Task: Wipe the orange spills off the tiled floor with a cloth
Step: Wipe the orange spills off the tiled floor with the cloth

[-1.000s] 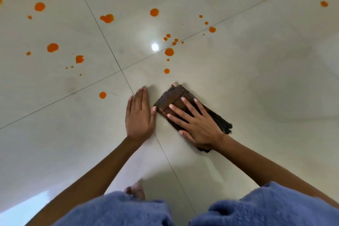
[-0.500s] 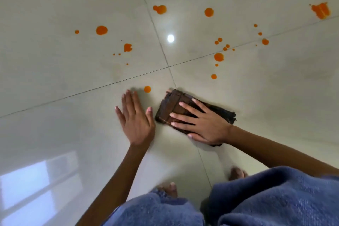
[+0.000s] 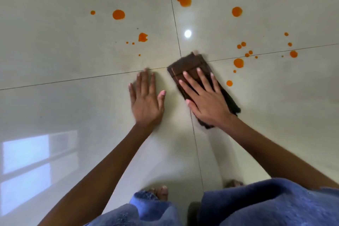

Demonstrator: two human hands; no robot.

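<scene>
A folded dark brown cloth lies on the glossy cream tiled floor, right where four tiles meet. My right hand presses flat on it with straight, spread fingers. My left hand rests flat on the bare tile just left of the cloth, fingers straight. Several orange spills dot the floor beyond the hands: a large drop at upper left, a double blob at top centre, a drop and a small drop close to the cloth's right side.
My bare toes and blue towel-like clothing fill the bottom edge. A window reflection shines on the floor at lower left, and a bright lamp glare sits above the cloth. Dark grout lines cross under the cloth.
The view has shifted. The cloth under my right hand has slid forward over the tile junction, and the orange drop that lay between my hands is gone. My left hand stays flat beside it.
</scene>
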